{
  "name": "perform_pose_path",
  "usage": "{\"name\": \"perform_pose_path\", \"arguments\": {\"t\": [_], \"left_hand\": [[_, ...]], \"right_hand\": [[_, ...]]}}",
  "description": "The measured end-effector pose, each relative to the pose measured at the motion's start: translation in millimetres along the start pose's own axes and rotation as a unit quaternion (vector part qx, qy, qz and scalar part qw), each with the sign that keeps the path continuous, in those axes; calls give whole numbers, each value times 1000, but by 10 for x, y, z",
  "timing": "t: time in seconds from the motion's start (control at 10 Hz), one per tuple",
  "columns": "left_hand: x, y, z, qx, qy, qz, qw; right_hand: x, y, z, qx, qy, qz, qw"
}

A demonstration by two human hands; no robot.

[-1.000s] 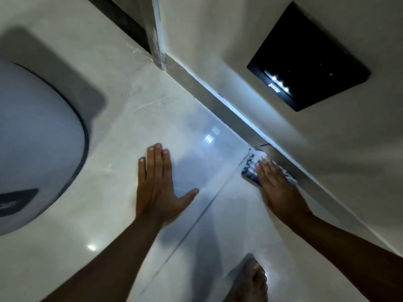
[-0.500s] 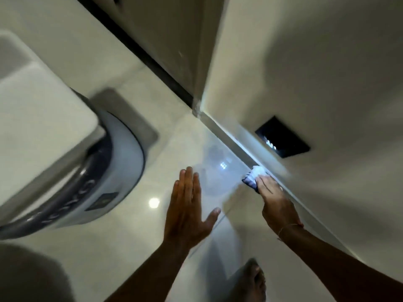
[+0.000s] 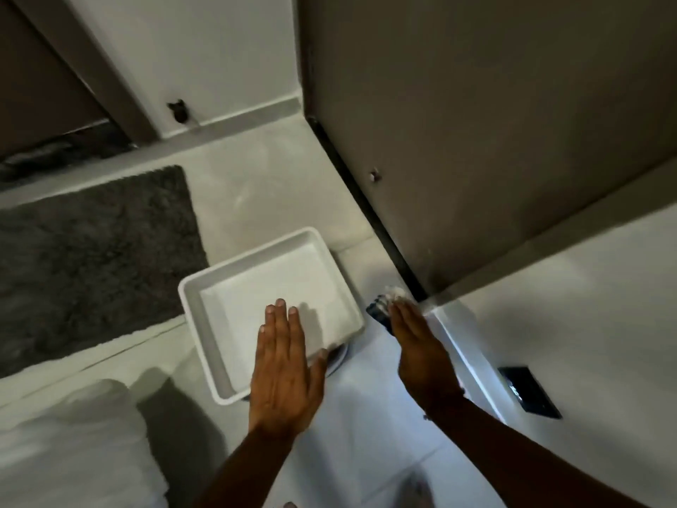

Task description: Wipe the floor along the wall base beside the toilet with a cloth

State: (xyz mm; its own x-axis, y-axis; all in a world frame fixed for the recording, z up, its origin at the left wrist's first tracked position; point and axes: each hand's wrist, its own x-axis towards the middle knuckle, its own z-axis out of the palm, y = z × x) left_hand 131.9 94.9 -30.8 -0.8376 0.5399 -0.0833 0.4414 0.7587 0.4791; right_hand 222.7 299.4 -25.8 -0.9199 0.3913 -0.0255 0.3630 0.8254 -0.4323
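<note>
**Cloth pressed at the wall corner, left hand flat over the toilet**

Head view: we see the right hand (image 3: pixel 421 346) stretched out with its fingers straight, pressing the cloth (image 3: pixel 384 304) down on the floor (image 3: pixel 366 427). The cloth is white and dark blue, bunched under the fingertips, and lies right at the wall base (image 3: pixel 461 346), at the corner where the base meets the dark bottom edge of a brown door (image 3: pixel 476 141). The grip here is a flat press on the cloth, not a closed fist. The left hand (image 3: pixel 284 368) is spread wide and flat, holding nothing; it sits over the near edge of the white square toilet (image 3: pixel 205 306); whether it touches we cannot tell. A grey mat (image 3: pixel 91 258) lies on the floor to the far left. A black panel (image 3: pixel 531 394) is set in the white wall (image 3: pixel 586 306) on the right, near the right forearm. A bare foot (image 3: pixel 415 489) shows at the near edge.
</note>
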Motion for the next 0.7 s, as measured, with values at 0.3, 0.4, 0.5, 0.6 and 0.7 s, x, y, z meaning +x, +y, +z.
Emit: {"name": "perform_pose_path", "arguments": {"t": [0.3,0.4,0.5,0.6,0.7], "left_hand": [[379,-936,-220,90,12,-78,993],[413,-1151,-138,122,16,-88,989],[361,-1245,-50,135,2,-113,984],[226,-1241,-27,135,-5,-109,985],[102,-1194,-146,119,10,-122,985]], "right_hand": [[941,-1053,1085,-7,-38,-55,998],[1074,-1171,1515,-21,-103,-52,993],[986,-1262,1828,-23,-158,-4,987],[983,-1348,1745,24,-170,-3,985],[1054,-1303,1241,153,-174,17,973]]}}
